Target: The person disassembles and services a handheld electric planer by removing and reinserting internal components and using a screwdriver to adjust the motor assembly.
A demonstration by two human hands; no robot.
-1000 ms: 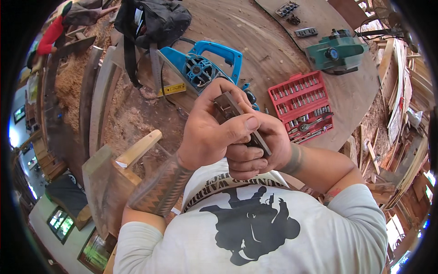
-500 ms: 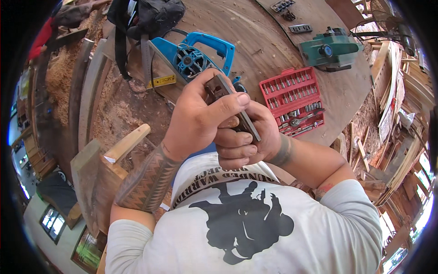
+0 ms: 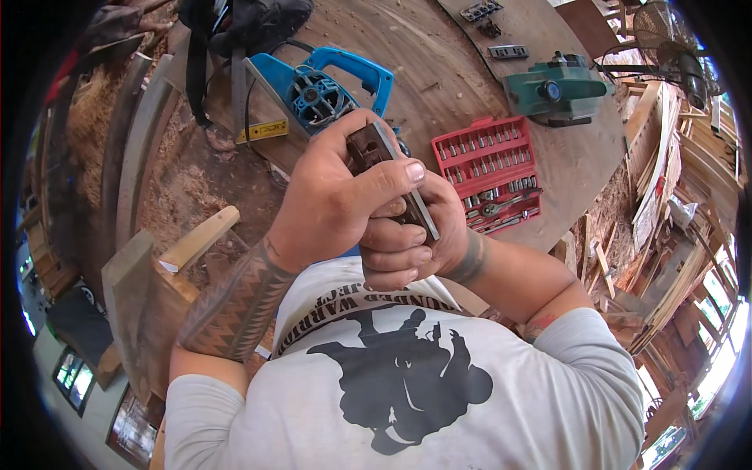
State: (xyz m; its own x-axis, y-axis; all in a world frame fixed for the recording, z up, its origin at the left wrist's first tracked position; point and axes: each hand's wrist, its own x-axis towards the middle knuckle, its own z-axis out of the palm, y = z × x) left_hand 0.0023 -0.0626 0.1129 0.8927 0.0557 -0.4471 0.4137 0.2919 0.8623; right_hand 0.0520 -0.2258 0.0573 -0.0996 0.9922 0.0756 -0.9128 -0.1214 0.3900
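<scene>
Head view: the left hand (image 3: pixel 333 188), thumb pressed along it, and the right hand (image 3: pixel 440 223), fingers curled round its lower end, grip a dark slotted block (image 3: pixel 366 149) between them, seemingly for steadiness; an open red socket case (image 3: pixel 493 182) lies beyond, contents exposed

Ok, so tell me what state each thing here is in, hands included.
Left hand: gripping, thumb over the metal block
Right hand: gripping
Metal block: held, tilted
Red case: open
Blue power tool: lying on the table
Green power tool: set down
Black bag: slumped, partly out of view
Fan: can't tell if running
</scene>
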